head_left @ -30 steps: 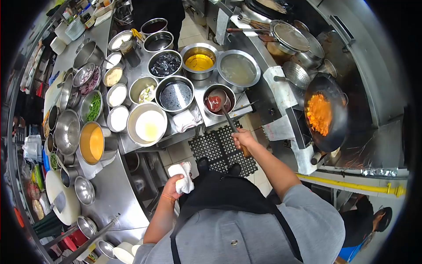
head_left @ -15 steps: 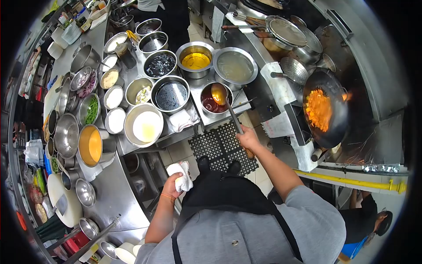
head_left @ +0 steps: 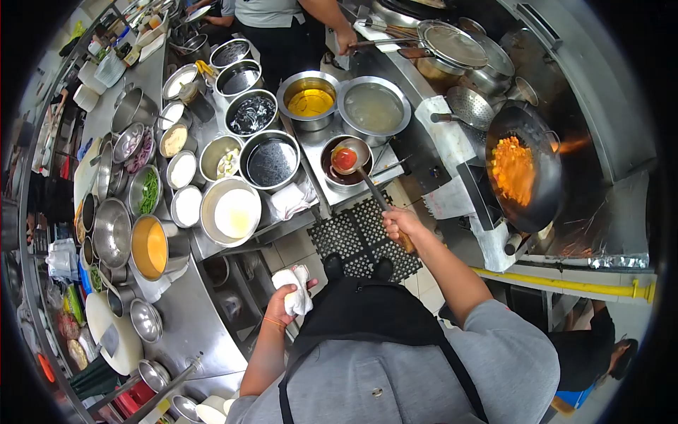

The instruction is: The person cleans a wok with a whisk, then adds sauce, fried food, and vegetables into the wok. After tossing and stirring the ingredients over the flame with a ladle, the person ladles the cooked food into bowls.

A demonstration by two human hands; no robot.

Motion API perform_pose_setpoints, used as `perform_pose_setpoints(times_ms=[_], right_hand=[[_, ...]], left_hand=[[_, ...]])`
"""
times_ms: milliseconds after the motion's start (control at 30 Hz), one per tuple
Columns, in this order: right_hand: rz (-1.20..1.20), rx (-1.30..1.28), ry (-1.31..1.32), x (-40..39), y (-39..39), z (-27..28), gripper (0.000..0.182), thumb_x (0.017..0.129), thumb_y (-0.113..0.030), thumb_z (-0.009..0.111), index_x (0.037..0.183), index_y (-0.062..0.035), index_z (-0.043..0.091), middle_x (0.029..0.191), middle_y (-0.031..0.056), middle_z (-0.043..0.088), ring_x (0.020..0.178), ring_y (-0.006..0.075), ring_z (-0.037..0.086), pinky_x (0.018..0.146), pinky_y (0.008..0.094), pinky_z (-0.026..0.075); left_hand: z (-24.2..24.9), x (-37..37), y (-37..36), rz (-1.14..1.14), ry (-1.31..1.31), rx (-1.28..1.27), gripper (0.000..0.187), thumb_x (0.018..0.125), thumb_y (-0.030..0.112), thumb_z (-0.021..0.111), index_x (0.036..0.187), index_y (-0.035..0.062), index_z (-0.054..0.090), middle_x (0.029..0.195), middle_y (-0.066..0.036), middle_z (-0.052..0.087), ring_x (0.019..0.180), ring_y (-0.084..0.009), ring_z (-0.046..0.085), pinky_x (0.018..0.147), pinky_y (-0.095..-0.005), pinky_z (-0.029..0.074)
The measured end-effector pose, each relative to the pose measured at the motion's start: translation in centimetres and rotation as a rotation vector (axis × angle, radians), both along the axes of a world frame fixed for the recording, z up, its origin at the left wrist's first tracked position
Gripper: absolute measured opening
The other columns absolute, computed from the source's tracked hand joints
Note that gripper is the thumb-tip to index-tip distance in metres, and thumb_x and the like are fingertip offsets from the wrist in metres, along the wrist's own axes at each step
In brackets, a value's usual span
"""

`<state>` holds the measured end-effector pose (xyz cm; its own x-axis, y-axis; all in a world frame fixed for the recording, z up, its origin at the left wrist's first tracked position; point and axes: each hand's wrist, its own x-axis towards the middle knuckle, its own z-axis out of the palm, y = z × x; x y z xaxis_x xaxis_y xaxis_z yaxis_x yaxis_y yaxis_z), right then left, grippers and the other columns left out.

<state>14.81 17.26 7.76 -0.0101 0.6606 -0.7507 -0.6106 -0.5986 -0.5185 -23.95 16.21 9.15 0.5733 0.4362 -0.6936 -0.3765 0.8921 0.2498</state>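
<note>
My right hand is closed round the wooden-ended handle of a long ladle. The ladle's bowl sits over a steel pot of dark red sauce and holds some red sauce. My left hand grips a folded white cloth in front of my apron. Behind the sauce pot stand a pot of yellow oil and a wide pot of cloudy liquid. To the right, a black wok on the stove contains orange diced food.
Pots of dark liquid and white contents crowd the left counter. A perforated strainer and lidded pans lie along the stove. Another person's hand is at a pan handle at the back. A rubber mat covers the floor.
The ladle's bowl has shifted slightly left and now carries red sauce instead of a yellowish liquid. At the back, a person's arm has come in to a pan handle. The cloth stays in my left hand.
</note>
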Motion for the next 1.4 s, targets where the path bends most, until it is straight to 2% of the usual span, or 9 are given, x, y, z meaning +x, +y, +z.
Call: perform_pose_setpoints(times_ms=[167,300,333,400,567,667,767,833,1400], right_hand=[[-0.033,0.022,0.152,0.1,-1.9,4.4,0.01,0.09,-0.01,0.052,0.092,-0.0141,0.042,0.063,-0.0005,0.045,0.042,0.0067,0.035,0.035,0.0231,0.029],[-0.029,0.017,0.059,-0.5,-1.4,2.8,0.009,0.09,-0.013,0.053,0.087,-0.0133,0.045,0.061,-0.0011,0.043,0.04,0.0071,0.035,0.034,0.0234,0.028],[-0.015,-0.011,0.177,0.1,-0.7,-0.1,0.013,0.091,-0.013,0.052,0.082,-0.0125,0.043,0.06,-0.0024,0.042,0.041,0.0044,0.034,0.033,0.0208,0.026],[0.0,-0.062,0.089,-0.4,0.1,-0.6,0.028,0.091,-0.015,0.054,0.067,-0.0117,0.04,0.055,-0.0037,0.038,0.04,0.0042,0.033,0.033,0.0207,0.024],[-0.112,-0.14,0.055,-1.5,1.8,-3.3,0.019,0.088,-0.013,0.055,0.073,-0.0089,0.044,0.056,-0.0006,0.043,0.041,0.0086,0.037,0.034,0.0236,0.029],[-0.086,-0.184,0.168,-1.6,2.8,-4.0,0.027,0.087,-0.014,0.054,0.064,-0.0089,0.042,0.052,0.0002,0.041,0.04,0.0101,0.037,0.035,0.0253,0.03],[-0.004,-0.173,0.06,-2.3,3.8,-4.0,0.031,0.091,-0.019,0.048,0.062,-0.0124,0.038,0.05,-0.0037,0.034,0.038,0.0078,0.03,0.032,0.0237,0.026],[-0.036,-0.153,0.064,-1.9,4.2,-6.4,0.028,0.088,-0.014,0.055,0.063,-0.0088,0.042,0.051,0.0011,0.038,0.04,0.0113,0.035,0.037,0.0264,0.029],[-0.104,0.0,0.335,-0.6,-2.9,3.9,0.016,0.093,-0.017,0.049,0.078,-0.0113,0.043,0.06,-0.0031,0.042,0.042,0.0047,0.036,0.035,0.0207,0.029]], left_hand=[[-1.3,0.9,0.9,-0.046,-0.072,-0.033,0.05,0.074,0.014,0.057,0.122,0.0093,0.046,0.101,-0.02,0.058,0.08,-0.0284,0.059,0.073,-0.0393,0.052],[-1.9,1.2,1.2,-0.059,-0.052,-0.058,0.051,0.074,0.015,0.056,0.121,-0.0006,0.043,0.1,-0.02,0.058,0.084,-0.0304,0.059,0.076,-0.0406,0.052],[-1.4,1.8,1.4,-0.034,0.034,-0.011,0.052,0.074,0.016,0.056,0.122,0.0,0.042,0.099,-0.019,0.058,0.085,-0.0309,0.059,0.077,-0.0415,0.052],[-1.5,2.3,0.9,0.001,0.132,0.024,0.056,0.074,0.017,0.057,0.125,0.0015,0.041,0.097,-0.018,0.058,0.086,-0.0314,0.059,0.08,-0.0432,0.052],[-1.2,0.8,0.1,-0.015,0.005,0.065,0.053,0.075,0.018,0.056,0.126,0.0152,0.043,0.095,-0.016,0.057,0.083,-0.0286,0.059,0.073,-0.0414,0.052],[-1.1,-0.1,-0.6,0.068,0.097,0.063,0.052,0.076,0.018,0.056,0.127,0.0175,0.044,0.095,-0.016,0.058,0.083,-0.029,0.059,0.074,-0.042,0.052],[-3.0,-1.6,-0.8,0.148,0.09,-0.066,0.052,0.077,0.013,0.056,0.128,0.0174,0.044,0.099,-0.018,0.061,0.086,-0.0327,0.062,0.071,-0.0446,0.054],[-2.5,-1.6,-0.5,0.121,0.054,-0.009,0.052,0.077,0.012,0.056,0.127,0.0177,0.044,0.097,-0.018,0.061,0.083,-0.0321,0.062,0.071,-0.0446,0.054],[-3.4,1.1,1.4,-0.064,0.045,-0.016,0.046,0.078,0.011,0.056,0.123,0.0087,0.047,0.096,-0.016,0.062,0.084,-0.0291,0.062,0.076,-0.0408,0.052]])
